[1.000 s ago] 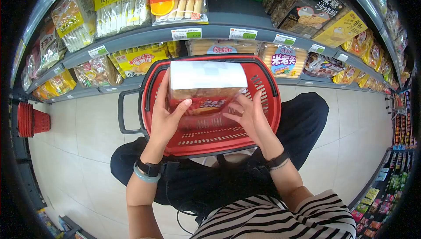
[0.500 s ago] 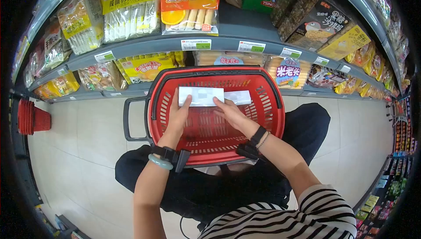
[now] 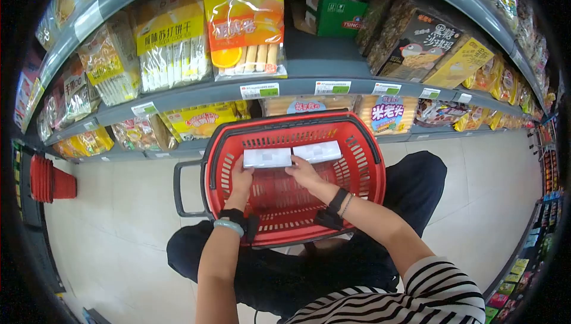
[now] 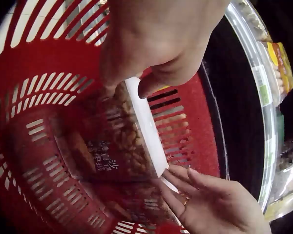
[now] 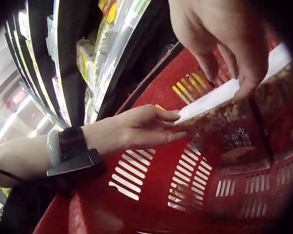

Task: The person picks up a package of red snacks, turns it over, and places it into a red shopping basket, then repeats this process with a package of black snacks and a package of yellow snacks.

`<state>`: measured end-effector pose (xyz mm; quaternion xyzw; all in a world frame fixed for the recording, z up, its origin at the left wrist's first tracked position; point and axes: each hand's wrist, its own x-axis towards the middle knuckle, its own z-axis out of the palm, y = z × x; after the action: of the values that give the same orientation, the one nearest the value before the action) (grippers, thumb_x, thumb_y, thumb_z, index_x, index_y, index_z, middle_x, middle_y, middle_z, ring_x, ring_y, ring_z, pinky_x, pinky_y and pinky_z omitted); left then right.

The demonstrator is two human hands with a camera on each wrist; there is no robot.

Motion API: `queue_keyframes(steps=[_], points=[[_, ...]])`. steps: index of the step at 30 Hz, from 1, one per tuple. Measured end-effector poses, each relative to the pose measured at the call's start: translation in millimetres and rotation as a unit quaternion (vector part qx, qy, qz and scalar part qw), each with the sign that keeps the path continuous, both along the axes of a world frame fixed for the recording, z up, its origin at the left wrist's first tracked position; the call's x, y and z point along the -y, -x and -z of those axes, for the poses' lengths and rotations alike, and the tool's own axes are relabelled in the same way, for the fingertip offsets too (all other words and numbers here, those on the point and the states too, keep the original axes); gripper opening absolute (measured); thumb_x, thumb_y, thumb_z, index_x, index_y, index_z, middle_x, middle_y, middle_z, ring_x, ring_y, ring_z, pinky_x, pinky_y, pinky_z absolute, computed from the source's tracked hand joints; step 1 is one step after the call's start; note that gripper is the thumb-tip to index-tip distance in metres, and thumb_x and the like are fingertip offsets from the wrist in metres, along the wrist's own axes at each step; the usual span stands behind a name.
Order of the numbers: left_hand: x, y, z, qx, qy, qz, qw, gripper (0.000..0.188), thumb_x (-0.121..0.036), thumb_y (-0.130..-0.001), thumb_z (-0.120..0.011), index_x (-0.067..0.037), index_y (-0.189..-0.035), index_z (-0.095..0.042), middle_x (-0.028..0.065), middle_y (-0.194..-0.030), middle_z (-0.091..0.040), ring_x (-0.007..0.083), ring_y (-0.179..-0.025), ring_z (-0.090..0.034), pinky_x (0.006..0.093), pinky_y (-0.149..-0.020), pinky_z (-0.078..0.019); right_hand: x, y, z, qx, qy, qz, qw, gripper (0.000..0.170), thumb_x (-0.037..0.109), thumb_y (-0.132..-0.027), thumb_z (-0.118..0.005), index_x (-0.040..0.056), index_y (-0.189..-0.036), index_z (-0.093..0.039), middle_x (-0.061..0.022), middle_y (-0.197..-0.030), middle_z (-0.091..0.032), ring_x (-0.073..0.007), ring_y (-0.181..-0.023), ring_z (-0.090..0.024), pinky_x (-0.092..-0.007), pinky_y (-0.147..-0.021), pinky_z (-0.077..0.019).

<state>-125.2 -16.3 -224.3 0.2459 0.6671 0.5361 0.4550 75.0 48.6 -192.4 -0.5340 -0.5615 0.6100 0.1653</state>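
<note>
Two clear packages with white tops sit side by side inside the red basket [image 3: 279,239]: the left package [image 3: 267,158] and the right package [image 3: 321,152]. Brown food and a red label show on the left package's side [image 4: 129,141]. My left hand [image 3: 239,182] grips its left end, thumb at the white edge, as the left wrist view [image 4: 161,44] also shows. At its other end, beside the right package, my right hand [image 3: 306,175] holds it between thumb and fingers; the right wrist view shows this hand [image 5: 229,39] from above.
Shelves of packaged snacks [image 3: 244,26] stand just beyond the basket, the lower shelf edge close to its far rim. The basket's black handle [image 3: 189,188] sticks out left. Stacked red baskets [image 3: 53,179] are at far left. Legs in dark trousers [image 3: 416,187] flank the basket.
The held package has gone down into the basket, turned so its white top faces up, left of the other one. The head view has shifted, showing more of the shelves.
</note>
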Motion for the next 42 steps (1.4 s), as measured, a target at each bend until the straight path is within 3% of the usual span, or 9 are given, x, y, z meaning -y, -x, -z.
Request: queue_keyframes(steps=[5, 10, 13, 16, 19, 22, 29, 39, 42], points=[[-12.6, -22.2, -39.1, -0.098, 0.060, 0.014, 0.993, 0.062, -0.005, -0.079, -0.067, 0.006, -0.133, -0.040, 0.0201, -0.121, -0.057, 0.0280, -0.112, -0.055, 0.0342, -0.096, -0.0420, 3.5, -20.6, -62.9, -0.034, 0.038, 0.019, 0.999, 0.047, 0.016, -0.085, -0.066, -0.0003, -0.127, -0.052, -0.0119, -0.118, -0.060, -0.0182, -0.101, -0.058, -0.0284, -0.088, -0.0446], [-15.7, -21.9, -27.1, -0.108, 0.031, -0.027, 0.993, 0.073, -0.014, -0.077, -0.072, 0.006, -0.137, -0.035, 0.0238, -0.135, -0.044, 0.0312, -0.124, -0.045, 0.0369, -0.103, -0.0363, -17.7, -56.0, -108.0, -0.138, -0.067, 0.038, 0.987, 0.035, 0.015, -0.089, -0.063, 0.0013, -0.121, -0.057, -0.0082, -0.106, -0.064, -0.0137, -0.091, -0.060, -0.0294, -0.079, -0.0483], [-11.0, -25.7, -43.2, -0.069, 0.032, -0.002, 0.997, 0.070, -0.018, -0.078, -0.072, 0.001, -0.137, -0.038, 0.0236, -0.139, -0.037, 0.0339, -0.129, -0.039, 0.0392, -0.106, -0.0328, -40.3, -85.5, -159.8, -0.248, -0.131, 0.082, 0.956, 0.027, 0.010, -0.090, -0.060, 0.0041, -0.117, -0.059, -0.0057, -0.099, -0.064, -0.0107, -0.089, -0.058, -0.0261, -0.079, -0.0479], [4.3, -38.8, -86.2, -0.273, -0.037, 0.074, 0.958, 0.058, -0.016, -0.079, -0.071, -0.001, -0.129, -0.045, 0.0225, -0.136, -0.039, 0.0373, -0.130, -0.035, 0.0406, -0.108, -0.0289, -62.0, -115.1, -212.5, -0.216, -0.274, 0.175, 0.921, 0.020, 0.006, -0.090, -0.057, 0.0046, -0.110, -0.059, -0.0012, -0.093, -0.063, -0.0099, -0.087, -0.057, -0.0258, -0.078, -0.0470], [1.3, -54.8, -133.9, -0.405, -0.109, 0.115, 0.900, 0.054, -0.015, -0.081, -0.068, -0.004, -0.130, -0.046, 0.0198, -0.136, -0.040, 0.0327, -0.127, -0.040, 0.0398, -0.105, -0.0328, -89.0, -146.7, -246.5, -0.165, -0.492, 0.230, 0.823, 0.022, 0.003, -0.087, -0.058, 0.0055, -0.109, -0.059, -0.0036, -0.106, -0.056, -0.0134, -0.093, -0.054, -0.0276, -0.080, -0.0455], [-32.7, -87.7, -210.7, -0.395, -0.207, 0.140, 0.884, 0.054, -0.013, -0.081, -0.068, -0.005, -0.130, -0.046, 0.0208, -0.139, -0.036, 0.0359, -0.130, -0.035, 0.0426, -0.107, -0.0293, -105.6, -163.9, -277.0, -0.174, -0.515, 0.301, 0.783, 0.025, 0.002, -0.086, -0.058, 0.0063, -0.110, -0.058, -0.0049, -0.117, -0.050, -0.0157, -0.103, -0.052, -0.0281, -0.083, -0.0449], [-139.4, -201.3, -379.3, -0.512, -0.395, 0.194, 0.738, 0.060, -0.017, -0.081, -0.067, -0.009, -0.135, -0.043, 0.0185, -0.145, -0.030, 0.0382, -0.135, -0.025, 0.0465, -0.111, -0.0224, -131.1, -178.7, -265.2, -0.183, -0.612, 0.349, 0.686, 0.024, 0.004, -0.089, -0.054, 0.0038, -0.113, -0.054, -0.0106, -0.124, -0.045, -0.0205, -0.107, -0.049, -0.0291, -0.081, -0.0459], [-193.0, -237.0, -383.7, -0.663, -0.376, 0.107, 0.639, 0.059, -0.024, -0.070, -0.078, -0.008, -0.120, -0.051, 0.0216, -0.132, -0.040, 0.0460, -0.124, -0.032, 0.0563, -0.102, -0.0269, -131.8, -203.7, -253.4, -0.190, -0.570, 0.342, 0.723, 0.028, 0.004, -0.089, -0.054, 0.0038, -0.116, -0.049, -0.0111, -0.130, -0.039, -0.0178, -0.108, -0.047, -0.0275, -0.081, -0.0448], [-179.0, -241.3, -384.8, -0.550, -0.447, 0.183, 0.681, 0.067, -0.012, -0.062, -0.083, -0.003, -0.119, -0.049, 0.0191, -0.127, -0.044, 0.0375, -0.114, -0.047, 0.0444, -0.098, -0.0391, -131.8, -206.6, -251.0, -0.223, -0.565, 0.365, 0.706, 0.026, 0.005, -0.088, -0.054, 0.0021, -0.112, -0.045, -0.0143, -0.125, -0.040, -0.0202, -0.101, -0.047, -0.0301, -0.080, -0.0446]])
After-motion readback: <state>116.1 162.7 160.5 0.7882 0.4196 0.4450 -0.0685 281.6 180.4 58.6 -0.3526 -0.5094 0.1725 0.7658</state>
